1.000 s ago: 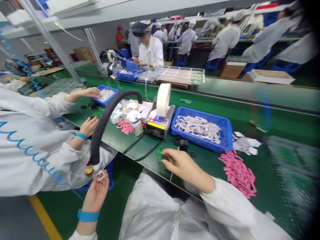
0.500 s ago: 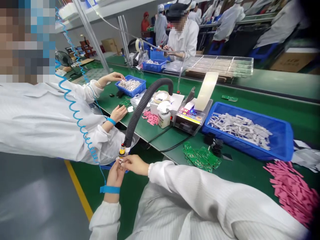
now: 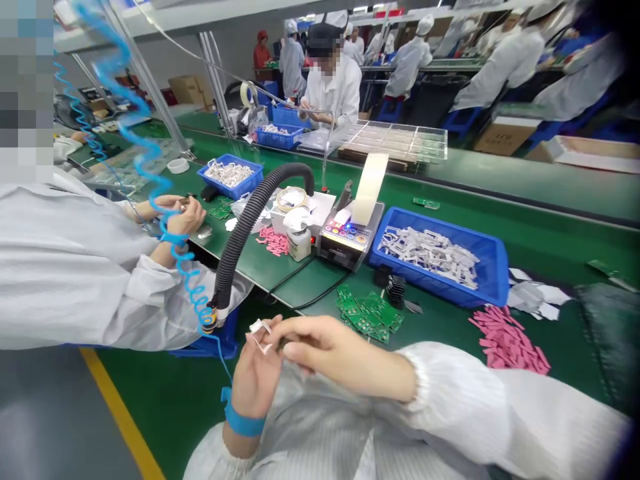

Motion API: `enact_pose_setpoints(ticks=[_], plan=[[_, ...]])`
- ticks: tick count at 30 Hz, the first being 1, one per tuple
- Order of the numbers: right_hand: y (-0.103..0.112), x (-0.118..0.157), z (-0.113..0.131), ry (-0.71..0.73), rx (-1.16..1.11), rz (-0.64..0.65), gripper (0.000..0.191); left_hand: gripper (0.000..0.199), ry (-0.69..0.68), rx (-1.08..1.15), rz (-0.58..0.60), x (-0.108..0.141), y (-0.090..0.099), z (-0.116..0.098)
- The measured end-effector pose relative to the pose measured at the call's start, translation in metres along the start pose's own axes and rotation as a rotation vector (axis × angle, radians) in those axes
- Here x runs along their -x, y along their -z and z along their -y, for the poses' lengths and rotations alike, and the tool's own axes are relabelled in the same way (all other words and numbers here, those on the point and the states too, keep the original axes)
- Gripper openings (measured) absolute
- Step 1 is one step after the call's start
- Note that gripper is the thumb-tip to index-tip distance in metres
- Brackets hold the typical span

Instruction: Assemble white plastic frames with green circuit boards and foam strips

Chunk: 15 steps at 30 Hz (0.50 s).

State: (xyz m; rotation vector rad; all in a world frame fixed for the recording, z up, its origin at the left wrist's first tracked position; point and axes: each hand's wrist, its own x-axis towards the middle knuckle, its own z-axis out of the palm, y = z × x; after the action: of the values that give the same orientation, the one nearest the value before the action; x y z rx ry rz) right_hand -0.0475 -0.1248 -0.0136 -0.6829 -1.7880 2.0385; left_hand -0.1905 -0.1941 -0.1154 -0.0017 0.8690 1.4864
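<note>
A small white plastic frame (image 3: pixel 261 336) is held in the fingertips of my left hand (image 3: pixel 256 379), which wears a blue wrist strap. My right hand (image 3: pixel 340 353) reaches in from the right, its index finger and thumb curled on the frame's right side. Behind my left hand hangs the tip of a black corrugated hose (image 3: pixel 237 243), with a yellow and black fitting at its end. My hands are in front of the bench edge, over my lap.
A blue bin (image 3: pixel 493 267) holds white frames. Green circuit boards (image 3: pixel 370 313), pink strips (image 3: pixel 510 343), a tape dispenser (image 3: pixel 350 240) and a white bottle (image 3: pixel 299 243) stand on the green bench. At left, a co-worker's hands (image 3: pixel 190 217) work beside a smaller blue bin (image 3: pixel 253 180).
My hands have moved right and toward me, with the frame away from the hose tip. The camera view has turned right. The co-worker's hands have come together.
</note>
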Motion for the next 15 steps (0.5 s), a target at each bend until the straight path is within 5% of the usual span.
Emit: enact_pose_setpoints(ticks=[4, 7, 11, 15], plan=[[0.026, 0.049, 0.012, -0.014, -0.116, -0.108, 0.036, 0.036, -0.01, -0.145, 0.495, 0.02, -0.051, 0.009], [0.035, 0.075, 0.002, 0.04, 0.196, -0.255, 0.035, 0.034, 0.059, -0.268, 0.741, 0.026, -0.077, 0.014], [0.039, 0.096, -0.017, 0.169, 0.754, -0.527, 0.026, 0.033, 0.116, -0.368, 0.838, 0.022, -0.096, 0.031], [0.045, 0.108, -0.028, 0.289, 0.943, -0.649, 0.023, 0.034, 0.205, -0.359, 0.821, 0.016, -0.106, 0.048]])
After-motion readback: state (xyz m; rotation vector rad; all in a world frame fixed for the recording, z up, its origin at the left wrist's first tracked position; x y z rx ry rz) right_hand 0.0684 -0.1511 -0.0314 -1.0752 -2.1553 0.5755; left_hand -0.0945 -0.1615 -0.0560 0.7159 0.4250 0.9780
